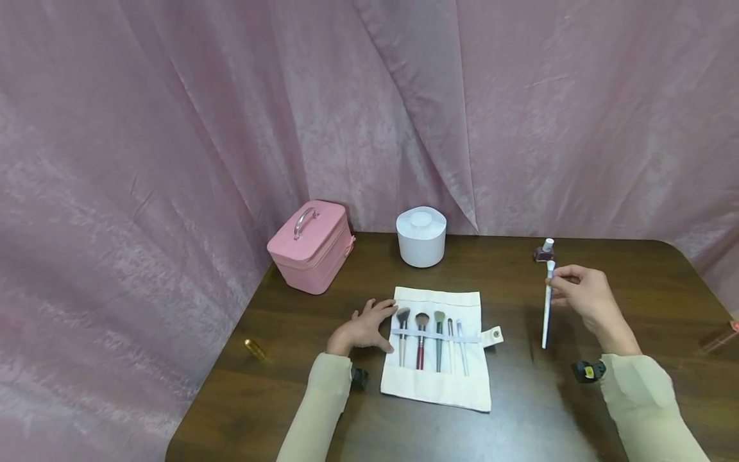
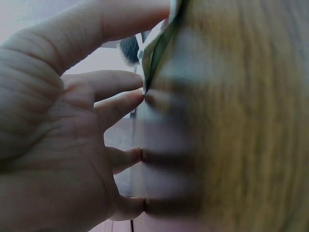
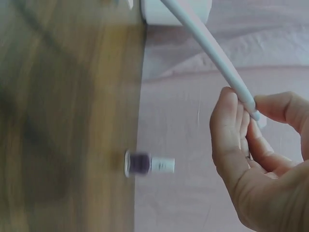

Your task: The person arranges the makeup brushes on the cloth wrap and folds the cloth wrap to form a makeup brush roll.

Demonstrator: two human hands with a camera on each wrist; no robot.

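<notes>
My right hand [image 1: 586, 298] pinches a slim white makeup brush [image 1: 546, 314] between thumb and fingers, near its bristle end. The brush stands nearly upright above the table, its bristles uppermost. In the right wrist view its pale handle [image 3: 212, 46] slants up and away from the fingers. A cream cloth brush roll [image 1: 435, 388] lies unrolled, with several makeup brushes tucked under its lilac strap, among them a red-handled brush [image 1: 421, 353]. My left hand [image 1: 364, 327] rests with spread fingers at the roll's left edge, the fingertips touching it and the table.
A pink vanity case [image 1: 308, 250] stands at the back left, near a white lidded container [image 1: 421, 237]. Dark nail polish [image 1: 544, 251] stands behind the right hand. A gold tube [image 1: 254, 349] lies at left; a brownish, transparent-looking item [image 1: 718, 337] sits at the right edge.
</notes>
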